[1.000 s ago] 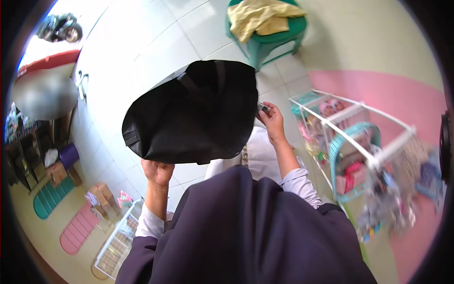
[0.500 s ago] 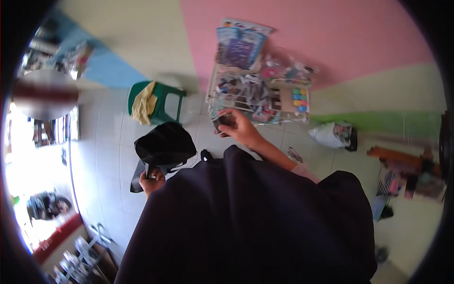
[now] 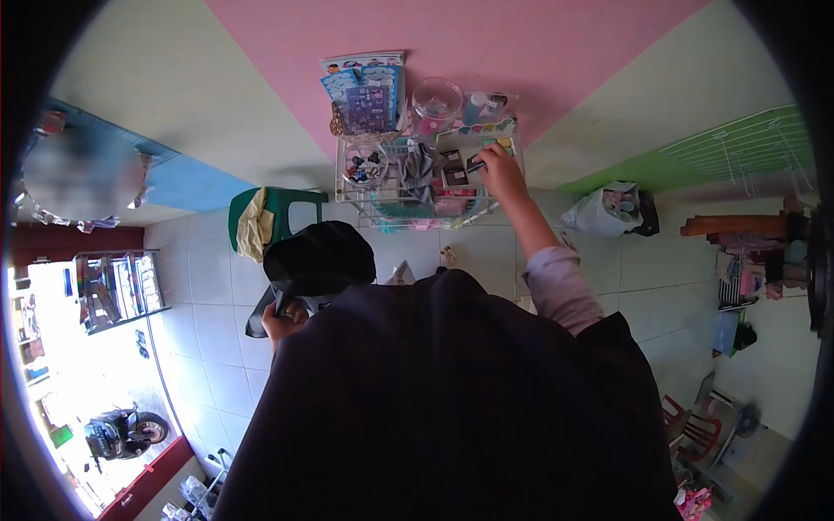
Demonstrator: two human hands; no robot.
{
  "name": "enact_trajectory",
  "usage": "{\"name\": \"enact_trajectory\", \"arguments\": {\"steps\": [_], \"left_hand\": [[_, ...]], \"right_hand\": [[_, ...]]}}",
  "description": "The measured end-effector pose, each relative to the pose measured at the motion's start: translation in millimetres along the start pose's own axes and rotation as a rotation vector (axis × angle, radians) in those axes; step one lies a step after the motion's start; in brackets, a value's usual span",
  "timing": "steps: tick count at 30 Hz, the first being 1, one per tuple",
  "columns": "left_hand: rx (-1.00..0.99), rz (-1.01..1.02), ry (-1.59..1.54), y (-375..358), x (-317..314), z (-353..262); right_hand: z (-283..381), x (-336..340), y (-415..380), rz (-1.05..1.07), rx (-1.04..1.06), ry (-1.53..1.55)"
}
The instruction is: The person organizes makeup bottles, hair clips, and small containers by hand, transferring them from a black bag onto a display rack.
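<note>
My right hand point(image 3: 504, 176) reaches over a white wire rack point(image 3: 354, 196), its fingers closed on a small dark box point(image 3: 475, 163). Beneath that box is an open tray point(image 3: 473, 139) with more small dark boxes point(image 3: 453, 170) and some coloured pieces in it. Low on the left, my left hand point(image 3: 285, 323) grips a dark, handle-like part of a black bag-like thing point(image 3: 320, 254); dark cloth partly covers this hand. Left of the tray, the rack carries grey cloth point(image 3: 418, 170) and a round clear container point(image 3: 365, 165) of small items.
A green plastic stool point(image 3: 280, 217) with a yellow cloth point(image 3: 254, 227) stands left of the rack. Booklets point(image 3: 367, 100) and a clear jar point(image 3: 437, 100) are at the rack's back. A white plastic bag point(image 3: 599, 211) sits on the tiled floor to the right.
My right hand has moved right and forward with the small dark box, from the rack's front to over the tray. The view has turned. My left hand keeps its grip.
</note>
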State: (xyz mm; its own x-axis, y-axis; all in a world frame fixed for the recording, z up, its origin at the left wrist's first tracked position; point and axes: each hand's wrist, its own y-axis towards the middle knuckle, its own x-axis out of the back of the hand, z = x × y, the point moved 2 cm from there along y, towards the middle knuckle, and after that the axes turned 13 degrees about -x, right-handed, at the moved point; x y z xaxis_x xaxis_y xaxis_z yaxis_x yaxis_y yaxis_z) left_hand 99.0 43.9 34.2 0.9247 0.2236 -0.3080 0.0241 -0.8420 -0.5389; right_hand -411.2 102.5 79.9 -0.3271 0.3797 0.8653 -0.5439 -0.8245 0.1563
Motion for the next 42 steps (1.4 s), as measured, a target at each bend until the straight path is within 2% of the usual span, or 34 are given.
{"name": "enact_trajectory", "arguments": {"steps": [6,8,10,13,16,19,22,25,31,37,42], "left_hand": [[-0.004,0.016,-0.084,-4,29,19],[0.073,-0.017,-0.217,-10,28,21],[0.230,-0.030,-0.494,-16,22,18],[0.224,-0.051,-0.501,-24,17,23],[0.238,-0.038,-0.539,-30,6,24],[0.179,-0.051,-0.446,-34,1,28],[0.170,-0.083,-0.462,-36,0,31],[0.150,-0.080,-0.446,-34,6,38],[0.192,-0.119,-0.488,-41,-6,36],[0.191,-0.008,-0.505,-38,0,45],[0.183,-0.033,-0.524,-44,-14,44]], "right_hand": [[-11,-11,12,0.041,0.067,-0.004],[-12,-7,14,0.051,0.075,0.011],[-9,-1,18,0.059,0.085,0.050],[-10,8,30,0.064,-0.002,0.150],[-15,14,39,0.246,-0.172,0.192],[-21,7,40,0.238,-0.076,0.076],[-18,3,30,-0.016,0.285,-0.234],[-20,-4,22,-0.001,0.295,-0.350],[-12,-8,21,-0.023,0.214,-0.388],[-12,-10,26,0.070,0.137,-0.431],[-13,-7,23,0.040,0.145,-0.403]]}}
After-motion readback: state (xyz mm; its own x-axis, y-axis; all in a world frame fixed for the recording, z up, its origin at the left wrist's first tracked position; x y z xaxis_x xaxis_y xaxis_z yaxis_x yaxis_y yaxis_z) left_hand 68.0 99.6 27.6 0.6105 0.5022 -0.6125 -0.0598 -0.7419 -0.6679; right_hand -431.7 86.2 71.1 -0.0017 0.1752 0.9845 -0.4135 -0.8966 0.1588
